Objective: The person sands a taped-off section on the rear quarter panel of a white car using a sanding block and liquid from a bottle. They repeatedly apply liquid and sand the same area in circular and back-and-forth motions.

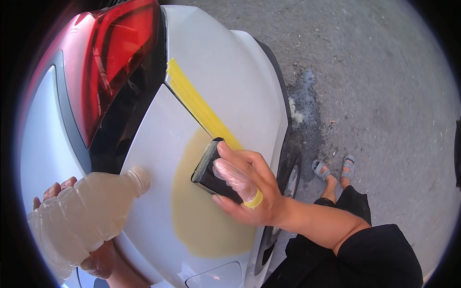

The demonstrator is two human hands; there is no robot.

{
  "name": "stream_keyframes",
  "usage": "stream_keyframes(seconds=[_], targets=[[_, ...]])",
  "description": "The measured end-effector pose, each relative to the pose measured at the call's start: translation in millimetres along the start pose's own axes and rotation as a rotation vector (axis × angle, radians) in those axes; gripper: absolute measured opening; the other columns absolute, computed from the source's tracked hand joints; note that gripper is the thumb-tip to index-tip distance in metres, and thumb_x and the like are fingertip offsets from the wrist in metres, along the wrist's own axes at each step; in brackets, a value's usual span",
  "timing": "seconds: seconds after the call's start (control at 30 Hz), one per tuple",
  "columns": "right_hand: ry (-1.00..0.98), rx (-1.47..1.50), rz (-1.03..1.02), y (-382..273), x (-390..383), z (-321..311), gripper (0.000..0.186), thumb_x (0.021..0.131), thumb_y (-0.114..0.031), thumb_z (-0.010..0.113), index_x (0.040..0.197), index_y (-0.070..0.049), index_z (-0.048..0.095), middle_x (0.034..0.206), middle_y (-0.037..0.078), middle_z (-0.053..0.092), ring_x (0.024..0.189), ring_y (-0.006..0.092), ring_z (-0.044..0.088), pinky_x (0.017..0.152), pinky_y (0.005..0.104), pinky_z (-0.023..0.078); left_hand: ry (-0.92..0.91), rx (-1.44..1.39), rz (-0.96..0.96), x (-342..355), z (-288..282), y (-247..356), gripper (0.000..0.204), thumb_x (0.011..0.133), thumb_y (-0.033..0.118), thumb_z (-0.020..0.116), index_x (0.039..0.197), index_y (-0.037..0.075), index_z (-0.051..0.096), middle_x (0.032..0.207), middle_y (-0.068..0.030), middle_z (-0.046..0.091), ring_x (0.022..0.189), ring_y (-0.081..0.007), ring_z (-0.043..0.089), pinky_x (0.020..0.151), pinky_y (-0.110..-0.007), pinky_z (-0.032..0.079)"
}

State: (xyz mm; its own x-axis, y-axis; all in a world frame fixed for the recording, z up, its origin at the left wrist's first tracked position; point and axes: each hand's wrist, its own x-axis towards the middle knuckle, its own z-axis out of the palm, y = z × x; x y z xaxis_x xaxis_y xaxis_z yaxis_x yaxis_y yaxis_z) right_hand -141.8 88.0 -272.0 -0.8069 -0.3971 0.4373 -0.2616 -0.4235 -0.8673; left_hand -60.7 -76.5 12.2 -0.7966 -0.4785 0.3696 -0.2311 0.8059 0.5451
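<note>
My right hand (254, 192) grips a black sanding block (206, 175) with a pale grey edge, held against a beige filler patch (192, 225) on the white car's rear side panel (149, 134). One finger of that hand is wrapped in clear plastic, with a band of yellow tape at its base. At the left, my left hand (100, 261) is wrapped round a clear ribbed plastic bottle (86, 211) of cloudy liquid. It is tilted, its whitish cap (139, 180) pointing toward the patch. Part of the left hand is hidden behind the bottle.
Yellow masking tape (194, 101) runs along the panel seam up to the patch. The red tail light (120, 53) lies at the upper left, the fuel flap (216, 276) at the bottom. Grey asphalt (384, 96) with a wet spot (307, 105) lies right of the bumper (230, 72).
</note>
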Motion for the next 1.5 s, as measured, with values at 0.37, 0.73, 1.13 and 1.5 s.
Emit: stream_keyframes(seconds=[0.37,0.73,1.13,1.5], targets=[[-0.007,-0.039,-0.007,-1,8,1,0.071,0.079,-0.008,0.079,0.144,-0.001,0.051,0.148,0.025,0.051,0.116,0.0395,0.060,0.096,0.0424,0.052,-0.088,0.067,0.055,-2,0,4,0.085,0.094,0.059,0.056,0.156,0.009,0.028,0.154,-0.0167,0.039,0.140,-0.0391,0.045,0.116,-0.056,0.038],[0.029,-0.057,0.002,-6,21,4,0.067,0.079,-0.009,0.078,0.139,0.006,0.053,0.147,0.025,0.052,0.113,0.0383,0.061,0.095,0.0419,0.053,-0.014,0.089,-0.007,-2,-2,2,0.090,0.090,0.061,0.060,0.154,0.005,0.032,0.152,-0.0174,0.041,0.141,-0.0383,0.045,0.118,-0.054,0.036],[-0.049,-0.015,0.114,-7,46,0,0.069,0.079,-0.011,0.078,0.142,0.003,0.052,0.151,0.024,0.049,0.115,0.0377,0.060,0.096,0.0424,0.052,-0.021,0.280,-0.032,0,-9,-2,0.086,0.090,0.057,0.060,0.152,0.004,0.034,0.151,-0.0177,0.043,0.141,-0.0381,0.045,0.119,-0.054,0.035],[0.000,-0.087,-0.052,1,51,5,0.068,0.078,-0.010,0.080,0.139,0.005,0.052,0.147,0.025,0.051,0.111,0.0383,0.060,0.091,0.0438,0.053,0.072,-0.043,-0.083,-1,1,-11,0.089,0.090,0.057,0.058,0.155,0.004,0.029,0.155,-0.0189,0.038,0.144,-0.0390,0.041,0.120,-0.054,0.033]])
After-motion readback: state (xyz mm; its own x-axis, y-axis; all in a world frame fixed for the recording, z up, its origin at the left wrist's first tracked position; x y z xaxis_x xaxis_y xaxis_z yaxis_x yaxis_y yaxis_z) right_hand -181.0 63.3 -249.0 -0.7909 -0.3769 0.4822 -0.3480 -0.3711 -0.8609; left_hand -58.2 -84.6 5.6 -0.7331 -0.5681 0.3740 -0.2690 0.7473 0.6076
